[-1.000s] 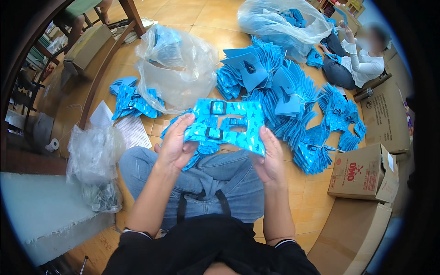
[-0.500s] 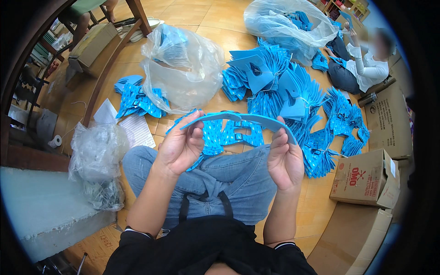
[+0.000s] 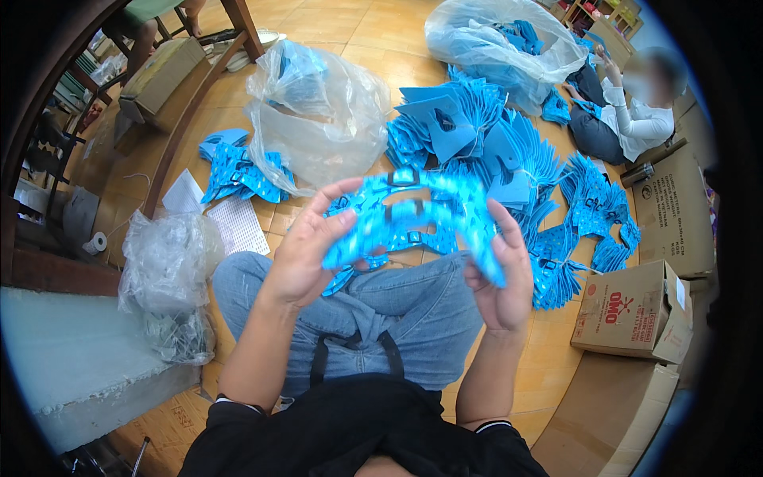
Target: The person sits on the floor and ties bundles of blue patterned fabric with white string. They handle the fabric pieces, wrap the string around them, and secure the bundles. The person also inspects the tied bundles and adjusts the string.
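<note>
A curved blue piece with a lighter printed pattern and a dark-rimmed slot in its middle (image 3: 470,215) is held up over my lap, smeared by motion. My left hand (image 3: 304,256) grips one end between thumb and fingers. The other end is in my right hand (image 3: 510,278), its fingers closed round the edge. Just beyond, partly hidden by the held piece, similar patterned pieces (image 3: 433,240) lie on the floor. Tied bundles of blue pieces (image 3: 517,167) are heaped ahead to the right, some plain side up.
A clear plastic bag (image 3: 318,135) stands ahead; another bag (image 3: 548,60) holds blue pieces farther back. More pieces (image 3: 238,171) and a printed sheet (image 3: 238,226) lie left, near crumpled plastic (image 3: 171,254). Cardboard boxes (image 3: 628,310) line the right. A seated person (image 3: 636,115) is at far right.
The blue piece has turned from a plain, edge-on side to its patterned face. Both hands have rotated with it, still gripping its ends. The far person's raised hand has come down.
</note>
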A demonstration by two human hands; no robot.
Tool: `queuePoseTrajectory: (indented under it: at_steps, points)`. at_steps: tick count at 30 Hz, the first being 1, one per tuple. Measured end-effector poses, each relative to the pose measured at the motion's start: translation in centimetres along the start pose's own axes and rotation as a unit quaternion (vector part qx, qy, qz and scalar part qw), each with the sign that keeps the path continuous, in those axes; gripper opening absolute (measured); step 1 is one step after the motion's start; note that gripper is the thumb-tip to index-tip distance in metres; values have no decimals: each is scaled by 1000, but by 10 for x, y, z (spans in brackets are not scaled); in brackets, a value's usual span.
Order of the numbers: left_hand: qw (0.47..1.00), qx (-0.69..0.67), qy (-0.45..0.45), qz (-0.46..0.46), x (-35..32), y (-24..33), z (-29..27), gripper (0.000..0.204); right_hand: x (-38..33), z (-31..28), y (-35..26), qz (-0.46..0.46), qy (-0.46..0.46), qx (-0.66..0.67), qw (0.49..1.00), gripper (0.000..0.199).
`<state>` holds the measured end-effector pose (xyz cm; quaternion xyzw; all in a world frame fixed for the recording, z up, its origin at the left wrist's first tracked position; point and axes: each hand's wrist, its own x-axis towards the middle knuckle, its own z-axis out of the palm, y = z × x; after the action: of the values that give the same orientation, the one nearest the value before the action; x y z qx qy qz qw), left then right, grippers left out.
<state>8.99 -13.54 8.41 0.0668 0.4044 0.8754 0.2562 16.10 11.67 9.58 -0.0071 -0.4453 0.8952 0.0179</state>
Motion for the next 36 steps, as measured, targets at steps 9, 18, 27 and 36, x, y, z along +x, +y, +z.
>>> queuePoseTrajectory:
  at_steps: [9,18,27,36]
  points:
    - [996,63,31,58,-3,-6,-3,58,-1,-7,13,-111,83,-365,921,52]
    - [988,107,22,113,-6,-51,32,42,-2,34,55,-203,46,-547,811,42]
    - [996,42,11,79,-5,-49,30,40,-4,24,49,-54,67,-220,972,34]
    - [977,203,-51,51,-16,-55,30,42,10,44,42,-228,71,-495,836,30]
